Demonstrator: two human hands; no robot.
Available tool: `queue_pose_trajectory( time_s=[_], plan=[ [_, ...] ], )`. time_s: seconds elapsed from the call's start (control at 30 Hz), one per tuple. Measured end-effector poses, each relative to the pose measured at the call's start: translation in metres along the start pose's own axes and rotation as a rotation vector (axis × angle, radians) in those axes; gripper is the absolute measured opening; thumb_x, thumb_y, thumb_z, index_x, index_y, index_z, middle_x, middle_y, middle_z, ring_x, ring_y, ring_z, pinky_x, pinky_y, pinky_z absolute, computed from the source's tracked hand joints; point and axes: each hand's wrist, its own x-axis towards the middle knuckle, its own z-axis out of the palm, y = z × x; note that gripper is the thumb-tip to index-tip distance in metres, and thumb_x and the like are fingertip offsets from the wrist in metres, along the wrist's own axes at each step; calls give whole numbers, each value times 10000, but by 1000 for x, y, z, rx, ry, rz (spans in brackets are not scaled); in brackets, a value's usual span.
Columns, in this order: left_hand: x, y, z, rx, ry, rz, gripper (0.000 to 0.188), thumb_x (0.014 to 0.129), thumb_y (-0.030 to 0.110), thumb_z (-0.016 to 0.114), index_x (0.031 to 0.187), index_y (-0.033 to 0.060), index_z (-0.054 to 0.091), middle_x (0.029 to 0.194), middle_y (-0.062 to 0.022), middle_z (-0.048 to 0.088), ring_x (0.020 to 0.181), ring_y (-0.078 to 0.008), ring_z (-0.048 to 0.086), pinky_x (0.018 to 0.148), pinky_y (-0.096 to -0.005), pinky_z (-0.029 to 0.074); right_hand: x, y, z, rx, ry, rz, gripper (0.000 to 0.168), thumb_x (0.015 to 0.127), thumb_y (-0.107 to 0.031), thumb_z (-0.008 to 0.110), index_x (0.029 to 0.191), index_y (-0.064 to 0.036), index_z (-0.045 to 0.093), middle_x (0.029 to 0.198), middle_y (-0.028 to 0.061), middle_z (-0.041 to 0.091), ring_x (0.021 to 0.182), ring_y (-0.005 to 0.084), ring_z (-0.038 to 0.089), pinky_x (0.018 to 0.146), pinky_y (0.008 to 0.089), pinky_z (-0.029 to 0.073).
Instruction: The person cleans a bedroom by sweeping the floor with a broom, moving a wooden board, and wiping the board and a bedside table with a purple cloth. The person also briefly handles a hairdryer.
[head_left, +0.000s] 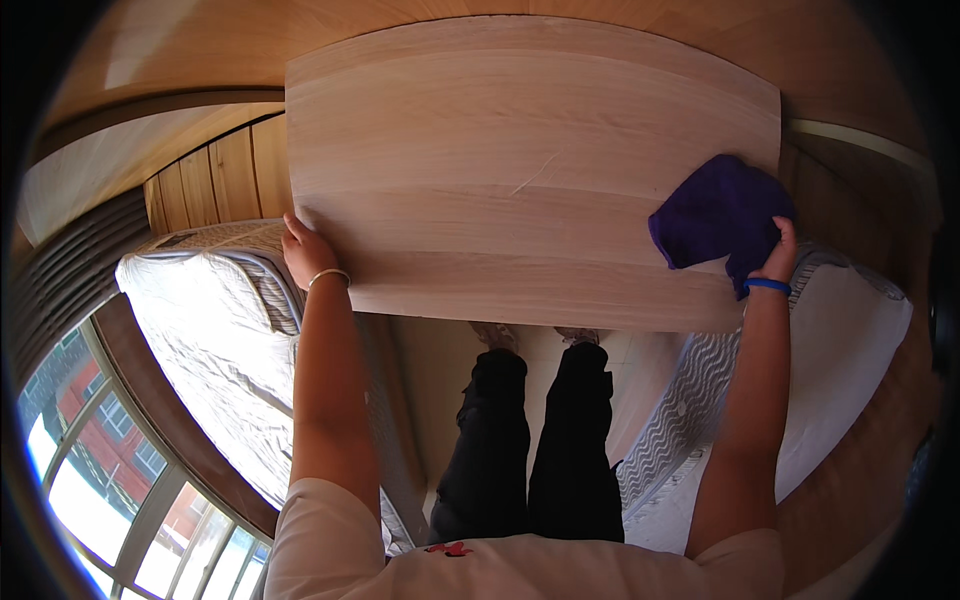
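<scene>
A wide, pale wooden panel (480, 165) lies before me, its near edge just past my feet. My left hand (306, 251) grips its left edge near the front corner, the fingers mostly hidden under or behind it. At the right edge, my right hand (776, 255) holds a dark purple cloth (724, 210). The cloth is bunched over the panel's right side and hangs past its edge. Whether my right fingers also grip the panel beneath, I cannot tell. A thin light scratch (534, 174) crosses the panel's middle.
Mattresses flank me: a white-covered one (217, 330) at left and a wavy-patterned one (686, 409) at right. Wooden slats (217, 176) rise behind the left mattress. Windows (127, 480) and a dark ribbed curtain or blind (82, 277) are at the far left. Brown wood (600, 7) borders the panel's far side.
</scene>
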Motion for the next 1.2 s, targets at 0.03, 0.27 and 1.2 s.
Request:
queue_pose_trajectory(
  time_s=[0.03, 0.27, 1.2],
  plan=[
    [-2, 1, -2, -17, 4, -17, 661, 906, 591, 274, 1161, 68, 587, 1128, -196, 600, 1058, -382, 548, 881, -459, 424, -11, -5, 8, 4, 20, -44, 572, 710, -310, 662, 1163, 23, 554, 1170, 141, 565, 1038, 249, 552, 864, 349, 453],
    [9, -8, 6, 6, 73, 71, 577, 947, 498, 237, 1189, 70, 540, 1177, -176, 563, 1079, -365, 521, 898, -452, 406, -78, -26, 38, -459, -221, -794, 698, 817, -375, 640, 1265, 101, 395, 1233, 243, 499, 1193, 316, 473, 987, 383, 392],
    [9, 1, -2, 137, -135, 35, 591, 956, 466, 173, 1162, 106, 595, 1080, -168, 628, 981, -381, 588, 821, -479, 460, -141, 99, 62, -944, 16, -1254, 481, 746, -279, 689, 1138, -17, 593, 1215, 157, 558, 1165, 374, 447, 991, 442, 366]
  ],
)
